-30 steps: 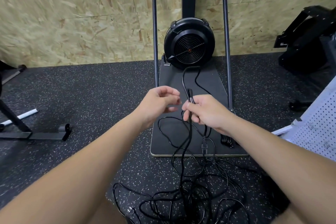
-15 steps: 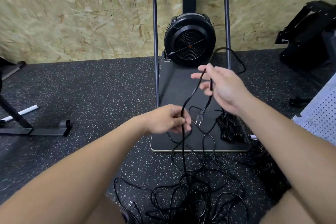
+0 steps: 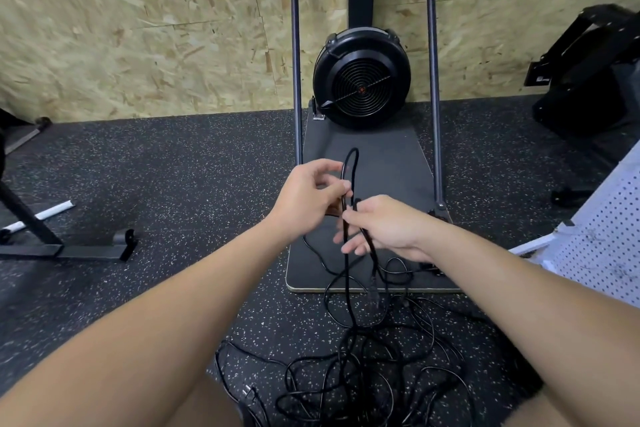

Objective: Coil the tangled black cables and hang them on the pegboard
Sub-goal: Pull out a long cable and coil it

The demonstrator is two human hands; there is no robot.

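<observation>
Speckled black rubber floor with an OSB wall behind it, plus a black fan unit sitting at the far end of a dark platform. Left hand is mostly closed, thumb and fingertips pinching a black cable right under a narrow loop that sticks straight up above the fingers. Right hand is just beside it, almost touching, curled loosely around the same strands a bit lower; looks like two strands pass through it, but it's blurry there so I can't swear to it. From the hands the cable hangs pretty much straight down, long axis vertical, into a messy tangle of black cables on the floor near the person's legs. White pegboard leans at the right edge, well apart from the hands.
</observation>
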